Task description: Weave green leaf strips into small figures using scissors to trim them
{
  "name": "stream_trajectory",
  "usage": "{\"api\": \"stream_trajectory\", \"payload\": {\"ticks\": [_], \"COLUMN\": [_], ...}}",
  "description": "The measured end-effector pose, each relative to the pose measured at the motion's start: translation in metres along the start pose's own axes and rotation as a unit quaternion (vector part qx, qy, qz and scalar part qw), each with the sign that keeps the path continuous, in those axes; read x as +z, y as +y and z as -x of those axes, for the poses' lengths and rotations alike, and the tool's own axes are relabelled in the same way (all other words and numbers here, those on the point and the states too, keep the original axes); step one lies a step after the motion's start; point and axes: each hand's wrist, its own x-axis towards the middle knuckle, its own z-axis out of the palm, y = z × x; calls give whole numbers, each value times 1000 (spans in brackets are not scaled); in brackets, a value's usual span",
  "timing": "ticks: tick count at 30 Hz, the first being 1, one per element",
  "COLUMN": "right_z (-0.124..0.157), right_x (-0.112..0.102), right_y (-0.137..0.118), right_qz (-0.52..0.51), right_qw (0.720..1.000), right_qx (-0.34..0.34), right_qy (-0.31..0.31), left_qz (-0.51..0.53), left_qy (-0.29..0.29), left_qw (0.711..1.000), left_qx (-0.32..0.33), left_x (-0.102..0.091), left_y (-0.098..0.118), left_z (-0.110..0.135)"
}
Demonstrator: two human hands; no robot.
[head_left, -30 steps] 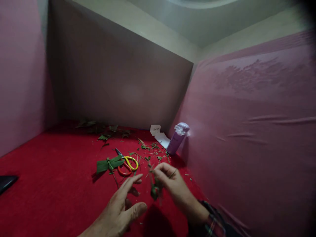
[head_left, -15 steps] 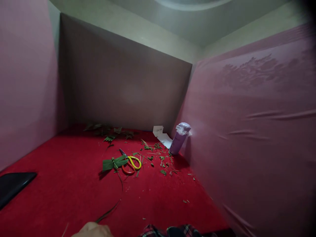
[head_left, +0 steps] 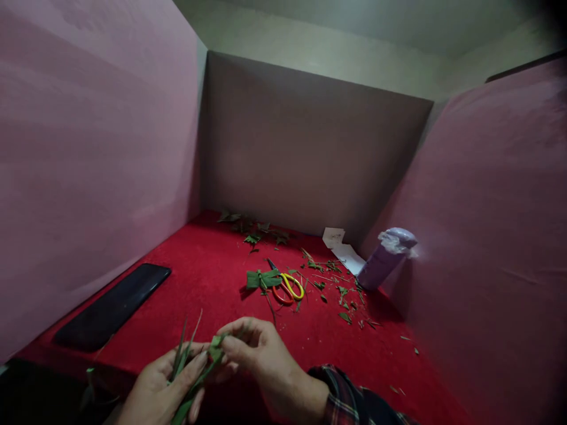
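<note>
At the table's front edge, my left hand [head_left: 166, 378] is closed around several long green leaf strips [head_left: 190, 392], whose thin ends stick up past the fingers. My right hand [head_left: 266, 354] pinches a folded green part of a strip [head_left: 217, 348] between thumb and fingers, close against my left fingertips. Beyond the hands lies a bow-shaped piece of folded green leaf [head_left: 261, 280] with a thin stem trailing toward me. Touching its right side are scissors [head_left: 287, 289] with one red and one yellow handle loop.
A black phone [head_left: 113, 307] lies on the red cloth [head_left: 208, 295] at left. Leaf scraps [head_left: 343, 292] are scattered at right, near white paper [head_left: 348, 257] and a tilted purple bottle [head_left: 383, 262] with plastic wrap. Loose leaves [head_left: 252, 230] lie at the back. Pink walls [head_left: 133, 130] flank the table.
The view has swung left and down, so things sit further right and the whole phone shows. Both hands have come into view together, holding the leaf strips.
</note>
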Motion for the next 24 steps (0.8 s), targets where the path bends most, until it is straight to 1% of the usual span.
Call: {"api": "stream_trajectory", "payload": {"ticks": [4,6,8,11,13,14,15,17,19,21,24], "right_z": [1,1,0,-1,1,2,4,8,11,14,19], "right_x": [-6,-7,-6,-5,-4,-4,-4,-6,-6,-5,2], "right_y": [-6,-6,-3,3,6,6,6,4,3,4,6], "right_qz": [-22,-2,31,73,137,197,268,407,500,577,695], "right_qw": [1000,1000,999,997,990,979,959,900,843,791,700], "right_qx": [-19,-14,-5,0,-25,-51,-85,-154,-196,-204,-168], "right_qy": [-11,3,20,30,29,31,36,33,19,1,-2], "left_qz": [24,34,39,53,66,70,72,74,74,76,84], "left_qy": [-13,-28,-48,-71,-70,-65,-59,-49,-37,-25,13], "left_qw": [1000,999,998,996,995,995,995,996,996,997,996], "left_qx": [2,-1,-12,-18,-13,-13,-18,-30,-29,-17,-3], "left_x": [9,11,11,10,9,8,8,9,10,9,2], "left_y": [12,16,16,9,3,0,-2,-4,-3,-1,-3], "left_z": [-4,-4,-3,-5,-7,-8,-8,-9,-9,-6,1]}}
